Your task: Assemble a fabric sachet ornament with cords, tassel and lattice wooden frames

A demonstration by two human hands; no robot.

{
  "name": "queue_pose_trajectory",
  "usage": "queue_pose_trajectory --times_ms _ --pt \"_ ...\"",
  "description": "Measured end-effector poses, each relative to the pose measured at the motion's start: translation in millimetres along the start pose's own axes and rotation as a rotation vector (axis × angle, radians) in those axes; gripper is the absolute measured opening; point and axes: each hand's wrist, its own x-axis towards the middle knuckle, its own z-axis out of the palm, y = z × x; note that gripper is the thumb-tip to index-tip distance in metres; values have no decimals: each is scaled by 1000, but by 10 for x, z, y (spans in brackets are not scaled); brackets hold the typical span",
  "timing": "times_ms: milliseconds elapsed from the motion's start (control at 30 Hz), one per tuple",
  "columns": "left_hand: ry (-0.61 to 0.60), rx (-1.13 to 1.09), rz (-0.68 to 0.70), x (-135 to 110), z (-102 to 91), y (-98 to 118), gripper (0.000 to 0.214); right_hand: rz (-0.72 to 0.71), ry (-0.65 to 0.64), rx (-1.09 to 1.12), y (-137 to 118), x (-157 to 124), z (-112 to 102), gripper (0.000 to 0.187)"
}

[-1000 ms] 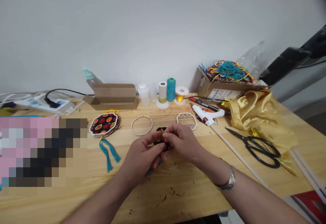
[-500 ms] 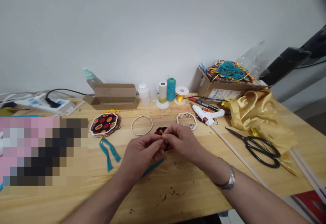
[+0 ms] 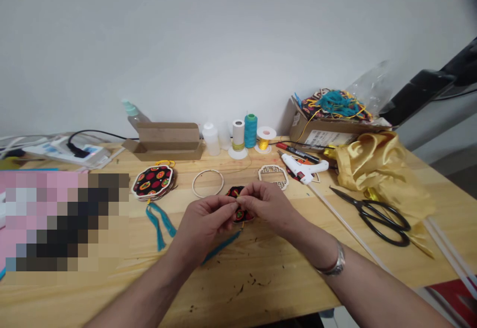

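Note:
My left hand (image 3: 208,216) and my right hand (image 3: 263,201) meet at the fingertips, both in a pinch. A bit of yellow cord (image 3: 237,193) shows at the pinched fingertips; most of it is hidden by them. Under and behind the fingers lies a dark patterned fabric ornament (image 3: 244,214), partly covered by both hands. A teal tassel (image 3: 221,247) runs from its lower end along the table. Just beyond my left hand rests a thin wooden ring (image 3: 194,185). Past my right hand is a wooden lattice frame (image 3: 285,181).
Finished-looking patterned ornaments (image 3: 152,181) are stacked at left. Thread spools (image 3: 251,131) and an open cardboard box (image 3: 167,151) line the wall. At right lie a white glue gun (image 3: 303,169), black scissors (image 3: 383,218), gold cloth (image 3: 372,164) and a full carton (image 3: 324,136).
My left hand has shifted slightly, uncovering more of the ornament and the teal tassel. Both hands keep their fingertip pinch at the same place.

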Motion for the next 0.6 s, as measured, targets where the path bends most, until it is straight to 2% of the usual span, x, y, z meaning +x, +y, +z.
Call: queue_pose_trajectory --times_ms 200,600 --pt "-29 -77 -31 13 -4 22 11 58 -51 151 -23 -6 -8 10" --pt "-60 -142 -45 -3 -3 34 9 37 -95 202 -23 -44 -5 14"
